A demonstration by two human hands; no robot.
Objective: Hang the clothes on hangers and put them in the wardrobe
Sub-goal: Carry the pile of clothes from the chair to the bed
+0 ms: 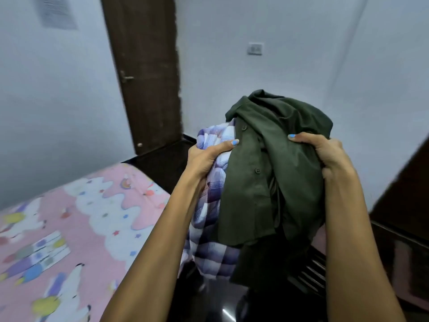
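Note:
I hold a bundle of clothes up in front of me with both hands. A dark green buttoned shirt (274, 173) lies crumpled on top and to the right. Under it and to the left hangs a purple and white checked shirt (209, 228). My left hand (206, 156) grips the checked shirt at the bundle's left side, thumb across the cloth. My right hand (325, 154) grips the green shirt at its right side. No hanger and no wardrobe interior can be made out.
A bed with a pink patterned sheet (69, 228) fills the lower left. A dark brown door (148, 73) stands at the back, with a wall socket (255, 48) to its right. Dark furniture (404, 219) lines the right edge, and a dark slatted thing (311, 273) sits below the bundle.

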